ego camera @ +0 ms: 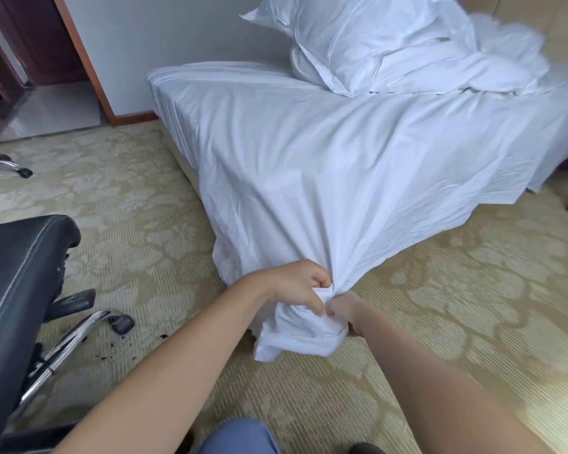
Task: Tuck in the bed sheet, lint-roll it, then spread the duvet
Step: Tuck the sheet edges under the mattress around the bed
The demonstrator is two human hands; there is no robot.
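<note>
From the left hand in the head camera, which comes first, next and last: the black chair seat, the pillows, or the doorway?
From the left hand, gripping the bed sheet corner:
1. Black chair seat, low on the left, nearest.
2. Pillows, up at the head of the bed.
3. Doorway, far upper left, but too close to the pillows to call.

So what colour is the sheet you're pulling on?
White. The bed sheet is plain white with no pattern, seen best in the head view.

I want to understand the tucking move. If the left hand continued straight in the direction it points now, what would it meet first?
The left hand grips the bunched bed sheet corner and points toward the bed corner. It would probably meet the sheet-draped mattress corner first, though depth is unclear.
</note>
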